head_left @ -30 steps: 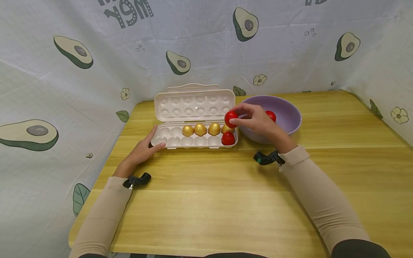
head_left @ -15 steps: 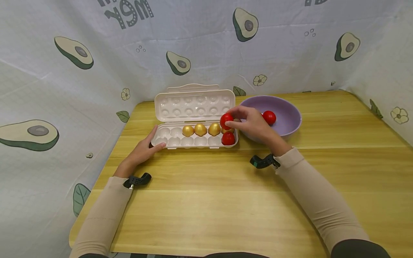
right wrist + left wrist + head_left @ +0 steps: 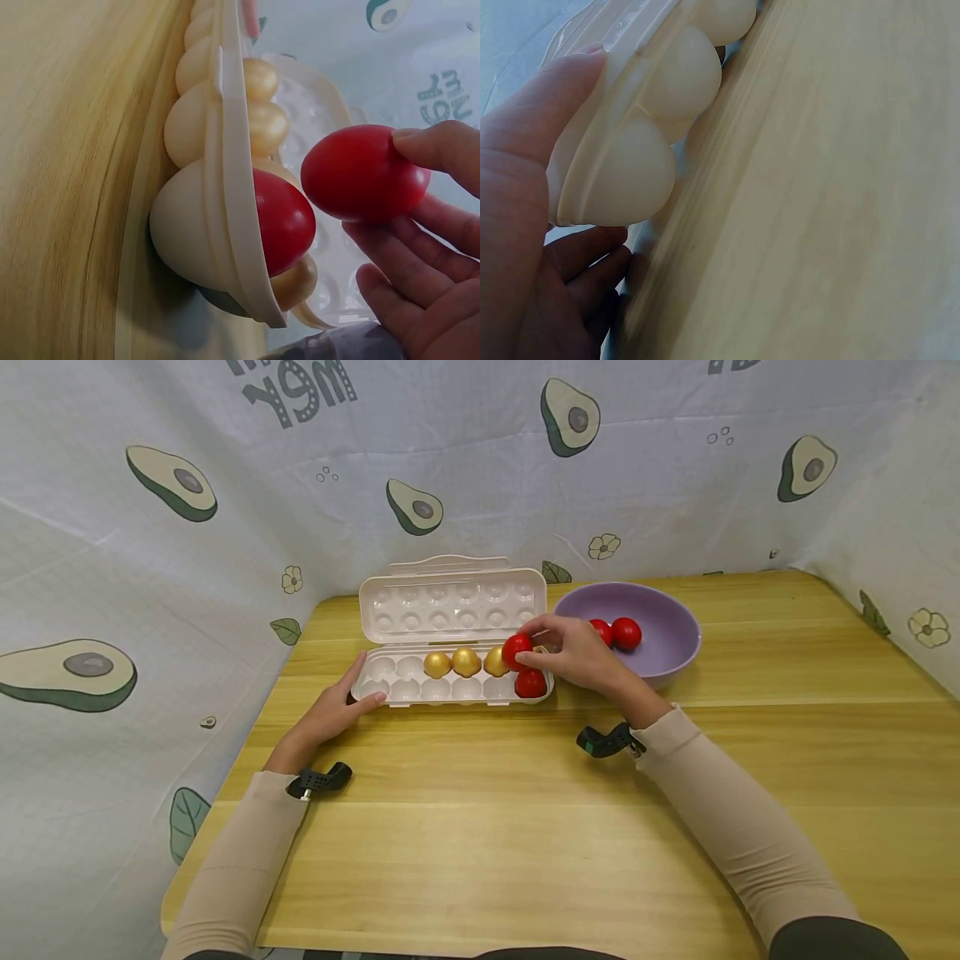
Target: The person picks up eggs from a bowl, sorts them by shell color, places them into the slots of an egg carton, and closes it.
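Observation:
An egg carton (image 3: 452,620) with its lid raised lies on the table. My left hand (image 3: 328,712) holds its left end, thumb on the rim (image 3: 622,71) and fingers bent at the end wall. Between thumb and fingertips my right hand (image 3: 576,653) pinches a red egg (image 3: 364,174), over the carton's right part. Just below, another red egg (image 3: 531,683) sits in the front row's right-end cup. Several gold eggs (image 3: 467,662) fill cups in the back row; the rightmost is mostly hidden by the right hand in the head view.
A purple bowl (image 3: 678,647) stands right of the carton, close behind the right hand. Inside it are red eggs (image 3: 626,633). A printed cloth (image 3: 480,460) hangs along the table's back edge. The wooden table (image 3: 465,827) stretches toward me.
My right hand has moved left and slightly down with the red egg, from near the bowl's rim to over the carton. More of the bowl's red eggs shows. The left hand stays put.

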{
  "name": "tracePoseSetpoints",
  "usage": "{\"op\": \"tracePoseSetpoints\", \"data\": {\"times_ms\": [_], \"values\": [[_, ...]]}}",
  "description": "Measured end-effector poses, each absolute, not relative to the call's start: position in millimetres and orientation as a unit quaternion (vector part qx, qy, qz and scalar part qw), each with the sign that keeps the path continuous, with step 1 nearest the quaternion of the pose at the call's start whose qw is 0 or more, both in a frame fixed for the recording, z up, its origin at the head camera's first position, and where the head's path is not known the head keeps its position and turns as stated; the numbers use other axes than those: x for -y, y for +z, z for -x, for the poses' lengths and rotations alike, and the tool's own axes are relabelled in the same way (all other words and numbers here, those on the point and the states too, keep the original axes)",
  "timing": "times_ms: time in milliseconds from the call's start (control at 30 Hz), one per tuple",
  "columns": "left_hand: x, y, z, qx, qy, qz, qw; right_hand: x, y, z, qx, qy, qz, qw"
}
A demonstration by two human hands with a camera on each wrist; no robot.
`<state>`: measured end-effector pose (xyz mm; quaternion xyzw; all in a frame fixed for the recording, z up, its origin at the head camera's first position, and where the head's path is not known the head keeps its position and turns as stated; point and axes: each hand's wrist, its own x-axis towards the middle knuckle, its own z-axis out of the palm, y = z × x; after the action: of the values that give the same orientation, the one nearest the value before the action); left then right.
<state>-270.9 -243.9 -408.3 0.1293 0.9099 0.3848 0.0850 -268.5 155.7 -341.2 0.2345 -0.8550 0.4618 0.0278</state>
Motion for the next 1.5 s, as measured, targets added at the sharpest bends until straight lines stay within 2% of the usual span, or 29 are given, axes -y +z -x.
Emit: {"op": "tracePoseSetpoints", "data": {"times_ms": [533,1067,1500], "values": [[244,-408,270,-0.909,0.387,-0.131,0.083,-150,-344,266,0.879,0.401,-0.255,0.03],[244,-408,270,-0.91,0.385,-0.13,0.084,-147,-345,265,0.892,0.368,-0.264,0.009],[244,-408,270,-0.91,0.384,-0.135,0.08,-145,-349,265,0.897,0.337,-0.284,0.018]]}}
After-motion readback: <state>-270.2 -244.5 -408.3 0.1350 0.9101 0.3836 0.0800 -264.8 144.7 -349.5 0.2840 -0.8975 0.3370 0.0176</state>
